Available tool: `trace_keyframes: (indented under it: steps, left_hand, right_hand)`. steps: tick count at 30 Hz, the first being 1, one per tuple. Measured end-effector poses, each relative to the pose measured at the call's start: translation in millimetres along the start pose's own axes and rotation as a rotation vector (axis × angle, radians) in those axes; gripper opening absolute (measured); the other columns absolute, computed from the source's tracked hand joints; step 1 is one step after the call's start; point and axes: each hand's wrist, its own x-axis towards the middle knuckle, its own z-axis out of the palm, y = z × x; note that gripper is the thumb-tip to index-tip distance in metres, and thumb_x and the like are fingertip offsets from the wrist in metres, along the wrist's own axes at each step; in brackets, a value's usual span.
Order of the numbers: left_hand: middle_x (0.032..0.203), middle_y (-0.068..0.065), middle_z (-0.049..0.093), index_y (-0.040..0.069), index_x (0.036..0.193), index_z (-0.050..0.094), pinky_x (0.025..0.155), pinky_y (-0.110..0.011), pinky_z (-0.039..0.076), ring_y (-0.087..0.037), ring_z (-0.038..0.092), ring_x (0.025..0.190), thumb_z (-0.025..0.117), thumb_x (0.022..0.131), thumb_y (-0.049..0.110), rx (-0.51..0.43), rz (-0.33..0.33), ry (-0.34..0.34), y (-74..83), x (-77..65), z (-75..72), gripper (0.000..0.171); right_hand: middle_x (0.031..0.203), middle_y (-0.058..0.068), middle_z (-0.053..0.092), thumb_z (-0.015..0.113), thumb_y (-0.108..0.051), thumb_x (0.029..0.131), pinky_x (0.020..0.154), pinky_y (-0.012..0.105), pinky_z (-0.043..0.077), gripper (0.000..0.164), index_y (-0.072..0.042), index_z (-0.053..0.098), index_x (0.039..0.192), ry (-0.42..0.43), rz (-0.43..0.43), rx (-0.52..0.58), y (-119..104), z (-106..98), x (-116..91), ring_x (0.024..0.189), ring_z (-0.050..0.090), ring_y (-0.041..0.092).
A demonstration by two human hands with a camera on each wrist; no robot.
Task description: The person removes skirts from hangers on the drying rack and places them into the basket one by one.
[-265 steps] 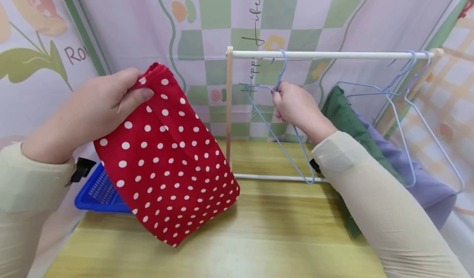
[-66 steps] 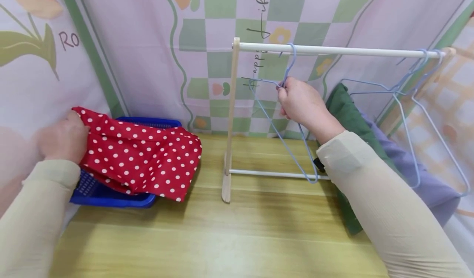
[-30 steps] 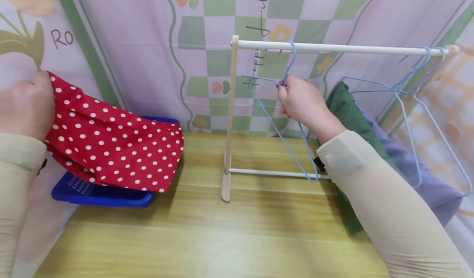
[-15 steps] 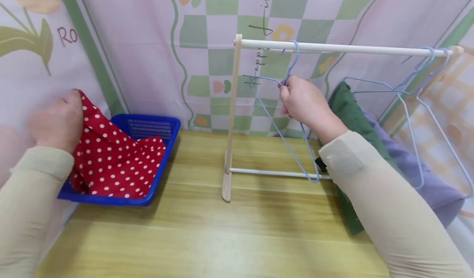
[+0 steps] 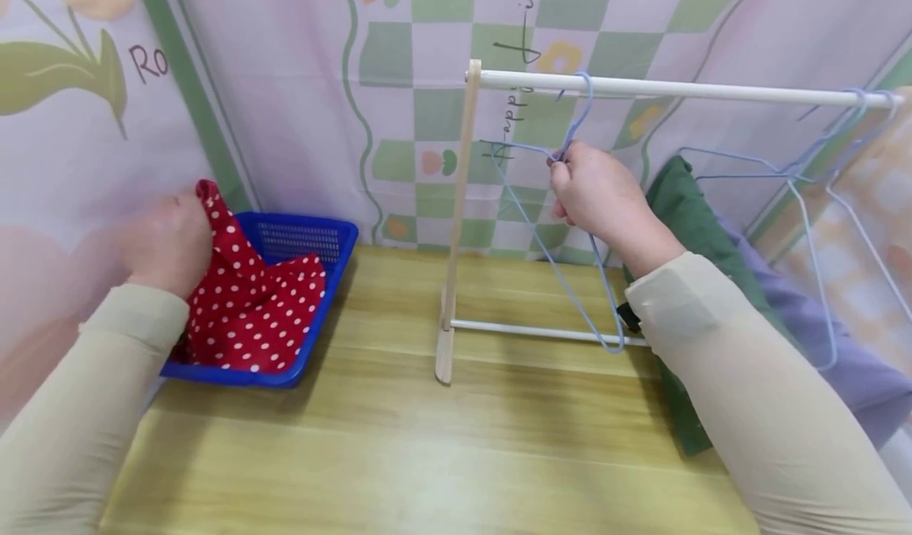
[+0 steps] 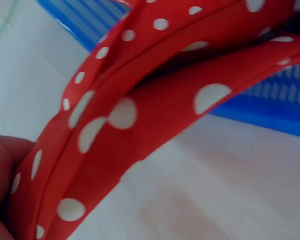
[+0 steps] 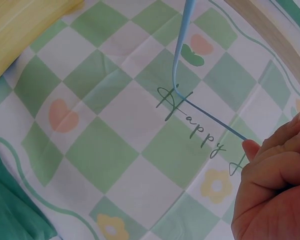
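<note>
My left hand (image 5: 167, 238), blurred in the head view, holds one end of a red cloth with white dots (image 5: 252, 313). The rest of the cloth lies folded in a blue plastic basket (image 5: 295, 234) on the left. Close up in the left wrist view, the cloth (image 6: 155, 115) runs from my fingers up toward the basket (image 6: 270, 117). My right hand (image 5: 606, 199) grips a light blue hanger (image 5: 545, 242) just below its hook, which sits over the rack's white rail. The right wrist view shows the curled fingers and part of the hanger (image 7: 215, 120).
A wooden rack with a white top rail (image 5: 677, 89) stands on the wood-grain table (image 5: 399, 456). More blue hangers (image 5: 815, 258) hang at its right end. Below them are a green cloth (image 5: 694, 226) and a purple cloth (image 5: 869, 377). Printed curtains surround the table.
The red dotted cloth was held up in front of the basket, then swept over it to the left; now most of it has come down inside. My right hand has stayed on the hanger.
</note>
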Motion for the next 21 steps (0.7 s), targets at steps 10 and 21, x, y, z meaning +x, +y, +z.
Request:
trace_keyframes:
  steps: [10, 21]
  left_hand:
    - [0.086, -0.035, 0.058, -0.014, 0.092, 0.058, 0.044, -0.063, 0.047, -0.052, 0.061, 0.068, 0.057, 0.096, 0.006, -0.19, -0.007, -0.337, 36.6, -2.0, -1.3, 0.02]
    - [0.107, -0.034, 0.057, -0.01, 0.115, 0.057, 0.061, -0.064, 0.055, -0.052, 0.066, 0.087, 0.061, 0.103, 0.031, -0.2, -0.02, -0.737, 72.4, -6.4, 15.8, 0.042]
  right_hand:
    - [0.077, 0.008, 0.069, 0.032, -0.032, 0.112, 0.071, 0.042, 0.047, 0.041, -0.003, 0.057, 0.127, 0.0, -0.004, -0.004, 0.5, 0.0, 0.4, 0.065, 0.065, 0.023]
    - [0.077, 0.009, 0.069, 0.031, -0.031, 0.112, 0.071, 0.043, 0.047, 0.042, -0.003, 0.056, 0.13, 0.002, 0.0, -0.008, -0.2, 0.2, -0.4, 0.065, 0.066, 0.023]
